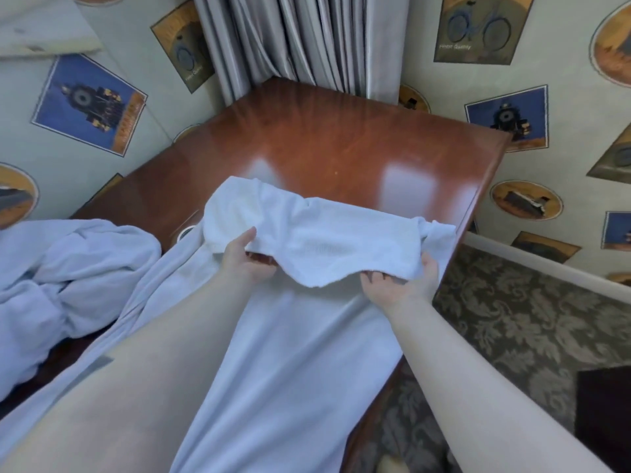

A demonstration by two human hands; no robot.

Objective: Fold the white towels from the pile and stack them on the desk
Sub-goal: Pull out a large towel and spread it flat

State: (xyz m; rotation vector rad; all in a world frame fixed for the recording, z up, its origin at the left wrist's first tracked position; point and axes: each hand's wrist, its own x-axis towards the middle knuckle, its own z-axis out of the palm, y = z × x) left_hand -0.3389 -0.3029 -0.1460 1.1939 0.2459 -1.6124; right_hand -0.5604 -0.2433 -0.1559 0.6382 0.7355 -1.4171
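Head view: white towel (317, 233) stretched across near part of glossy wood tabletop (327, 138), far half folded back toward viewer. Left hand (244, 257) with grip pinching towel's left edge, thumb on top. Right hand (401, 285) with grip curled under right near edge, thumb over. Pile (68, 268) heaped at left. Grey curtain (300, 39) behind.
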